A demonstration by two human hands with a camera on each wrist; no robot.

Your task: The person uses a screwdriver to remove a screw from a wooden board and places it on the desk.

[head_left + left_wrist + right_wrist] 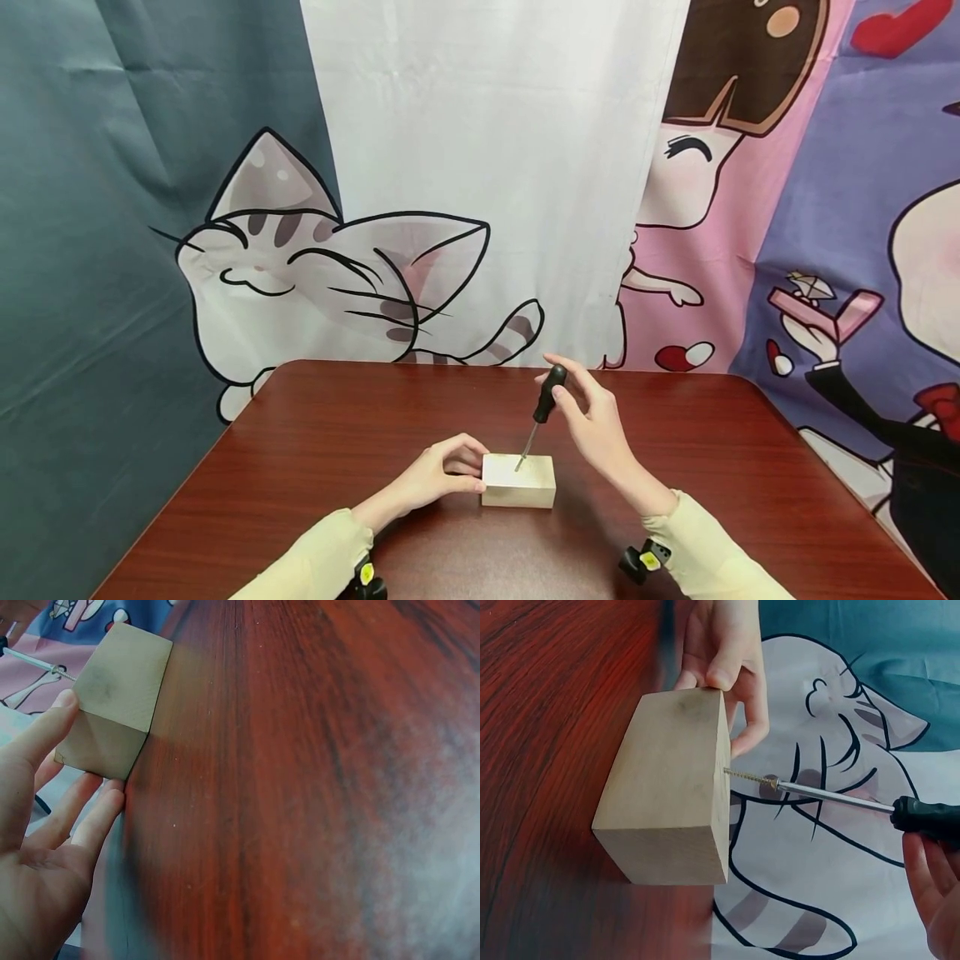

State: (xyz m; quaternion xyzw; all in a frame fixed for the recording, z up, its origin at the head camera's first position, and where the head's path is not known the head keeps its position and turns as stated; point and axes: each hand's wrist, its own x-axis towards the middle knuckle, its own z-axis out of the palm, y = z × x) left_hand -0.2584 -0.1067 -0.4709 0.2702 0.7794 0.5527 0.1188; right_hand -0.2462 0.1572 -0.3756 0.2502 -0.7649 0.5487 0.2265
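A pale wooden block (517, 497) lies on the table, its left end gripped by my left hand (437, 473) with thumb in front and fingers behind. From the block's top face stands a brass-coloured screw (750, 777), part of its thread still showing. A screwdriver (551, 394) with a black handle and a metal shaft meets the screw's head and leans slightly right. Around the handle, my right hand (597, 421) pinches with thumb and fingers. The left wrist view shows my thumb and fingertips against the block's end (101, 746).
The reddish-brown wooden table (337, 425) has rounded far corners. Just behind it hangs a cloth backdrop (480, 108) printed with a cartoon cat and figures. Black wrist cameras (643, 560) sit below both sleeves.
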